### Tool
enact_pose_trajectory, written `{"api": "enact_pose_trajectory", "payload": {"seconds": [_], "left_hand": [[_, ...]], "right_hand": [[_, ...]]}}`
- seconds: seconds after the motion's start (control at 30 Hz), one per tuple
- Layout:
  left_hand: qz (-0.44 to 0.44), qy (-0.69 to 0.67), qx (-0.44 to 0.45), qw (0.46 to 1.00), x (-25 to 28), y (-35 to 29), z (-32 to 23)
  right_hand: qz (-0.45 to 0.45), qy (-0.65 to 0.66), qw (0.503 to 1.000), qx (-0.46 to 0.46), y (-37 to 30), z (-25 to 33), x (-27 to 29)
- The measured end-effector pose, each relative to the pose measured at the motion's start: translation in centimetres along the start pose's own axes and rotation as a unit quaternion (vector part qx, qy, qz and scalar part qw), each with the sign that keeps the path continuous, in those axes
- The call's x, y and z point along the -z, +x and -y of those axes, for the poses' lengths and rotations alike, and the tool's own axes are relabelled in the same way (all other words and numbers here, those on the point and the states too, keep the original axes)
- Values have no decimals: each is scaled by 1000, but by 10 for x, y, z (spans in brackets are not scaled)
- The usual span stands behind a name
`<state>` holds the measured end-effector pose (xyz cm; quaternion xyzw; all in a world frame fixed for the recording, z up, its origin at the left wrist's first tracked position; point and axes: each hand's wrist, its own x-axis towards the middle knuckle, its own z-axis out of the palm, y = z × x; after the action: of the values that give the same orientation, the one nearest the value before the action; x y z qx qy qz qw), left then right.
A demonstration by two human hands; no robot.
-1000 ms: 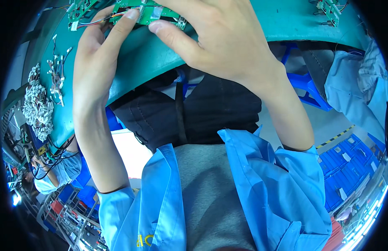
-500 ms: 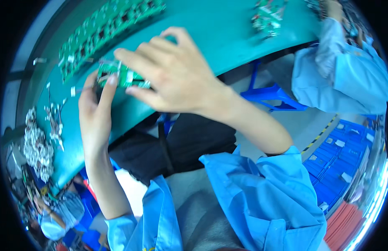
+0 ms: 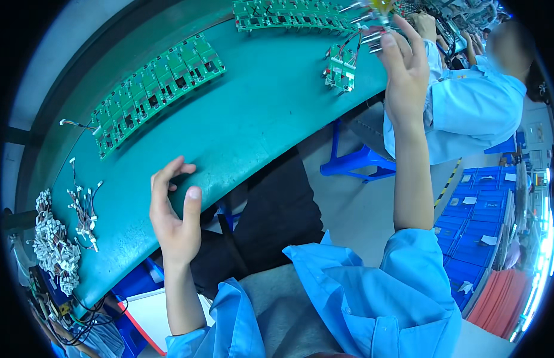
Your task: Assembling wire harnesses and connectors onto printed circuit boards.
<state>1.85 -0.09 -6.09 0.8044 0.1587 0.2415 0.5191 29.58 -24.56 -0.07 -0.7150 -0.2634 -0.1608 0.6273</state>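
My left hand (image 3: 177, 221) is raised at the near edge of the green table, its fingers curved apart with nothing between them. Stretched out to the far right, my right hand (image 3: 406, 74) has its thumb and fingers at a circuit board (image 3: 372, 25) with silver prongs and a yellow part; the fingers partly hide it. Just left of that hand lies a small green circuit board (image 3: 341, 73) with red and black wires. A long panel of joined green boards (image 3: 157, 89) rests on the table beyond my left hand.
A second green panel (image 3: 295, 17) lies at the far edge. White-plugged cables (image 3: 84, 215) and a heap of connectors (image 3: 55, 250) are at left. To the right, a co-worker in a blue shirt (image 3: 474, 113) sits near a blue stool (image 3: 357, 161); blue bins (image 3: 477, 209) stand behind.
Both hands were together on a green circuit board at the left. They have parted: the right has swung far right, the left is empty. The view has shifted.
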Motion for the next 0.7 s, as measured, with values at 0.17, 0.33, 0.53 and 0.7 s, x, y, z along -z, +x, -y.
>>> {"api": "enact_pose_trajectory", "payload": {"seconds": [0.17,0.33,0.53,0.7], "left_hand": [[28,44,-35,998,3,0,3],[25,71,-69,995,2,-1,6],[28,70,-74,994,1,0,4],[-13,32,-54,998,7,-4,1]], "right_hand": [[-103,-175,979,26,40,-72,54],[-135,-330,934,11,30,-116,49],[-25,-408,894,-183,15,-91,29],[-49,-328,943,-11,-5,-138,31]]}}
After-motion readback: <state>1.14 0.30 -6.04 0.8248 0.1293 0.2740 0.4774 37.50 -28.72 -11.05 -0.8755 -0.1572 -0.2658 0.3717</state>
